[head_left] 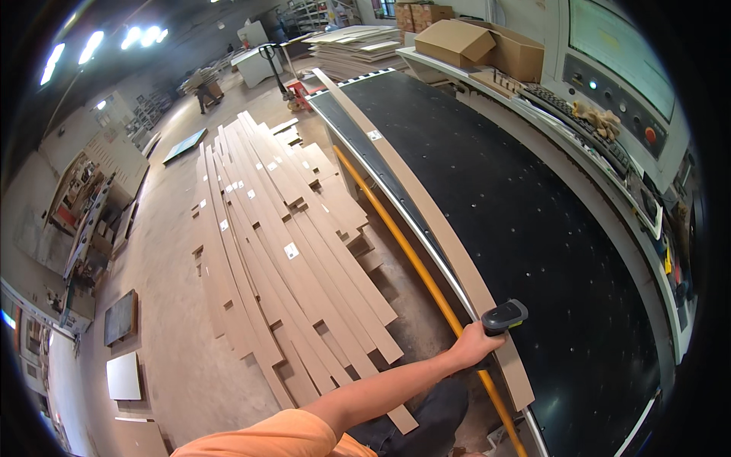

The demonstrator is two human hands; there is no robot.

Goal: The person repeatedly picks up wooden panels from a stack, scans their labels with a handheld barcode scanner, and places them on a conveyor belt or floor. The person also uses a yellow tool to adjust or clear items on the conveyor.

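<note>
My left hand [474,344] is closed around the handle of a black and grey handheld barcode scanner [505,315]. The scanner is over the near part of a long, narrow brown board strip [434,213], which lies along the left edge of a black machine table [525,221]. A white label [374,135] is stuck on the strip's far part. Only a sliver of what seems to be my right hand [474,454] shows at the lower edge, its fingers hidden.
Many similar strips [304,251], some labelled, lie stacked to my left. A yellow rail [403,236] runs beside the table. On the right stand a control console [617,99], a keyboard [563,107] and cardboard boxes [457,42]. A red pallet jack [295,93] and a person [204,95] are farther off.
</note>
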